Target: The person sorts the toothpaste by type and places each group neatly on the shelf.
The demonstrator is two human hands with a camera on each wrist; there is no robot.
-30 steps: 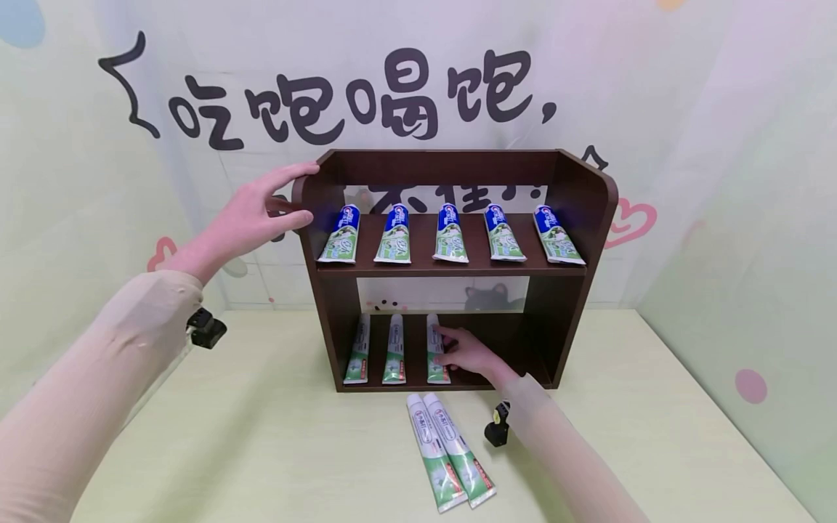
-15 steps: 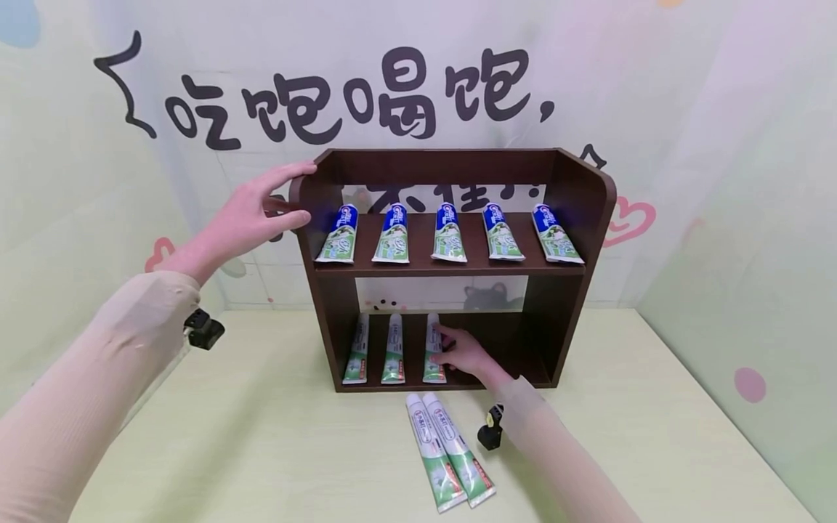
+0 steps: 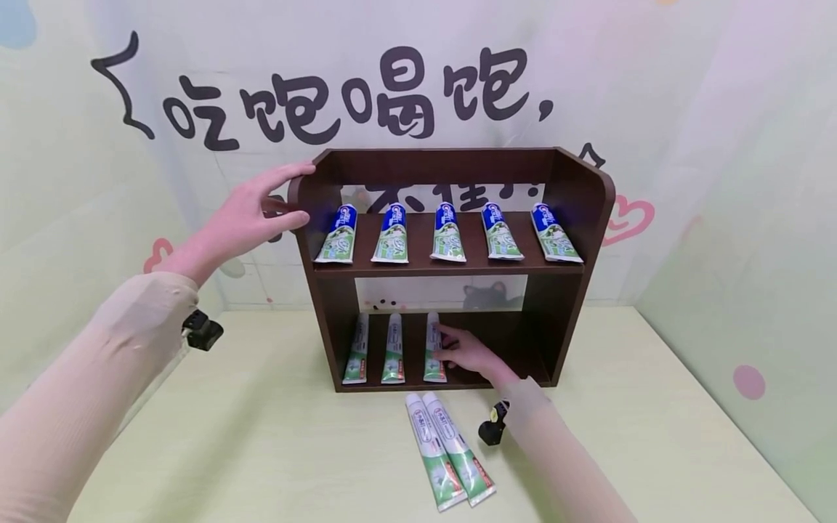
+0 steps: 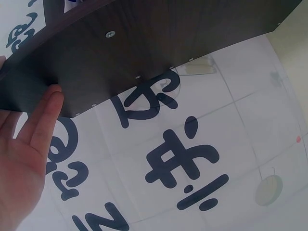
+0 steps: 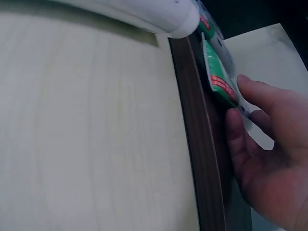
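Note:
My right hand (image 3: 467,352) is at the third toothpaste tube (image 3: 434,349) on the lower shelf, its thumb and fingertips holding the tube's right part. Close up in the right wrist view, the green end of this toothpaste tube (image 5: 220,82) lies by the shelf's front edge. My left hand (image 3: 245,218) rests with extended fingers against the upper left side of the dark brown rack (image 3: 451,270). In the left wrist view, fingertips touch the outer side panel (image 4: 110,57). Two white-and-green toothpaste tubes (image 3: 451,450) lie side by side on the table before the rack.
Several blue-and-green toothpaste tubes (image 3: 447,232) stand in a spaced row on the upper shelf. Two more white-and-green tubes (image 3: 394,349) occupy the lower shelf's left part. The pale table (image 3: 261,436) meets printed wall sheeting (image 3: 732,218) behind and at the sides.
The third lower tube has shifted very slightly left with my right fingers at it. My left hand keeps its place on the rack; the head view has drifted a little.

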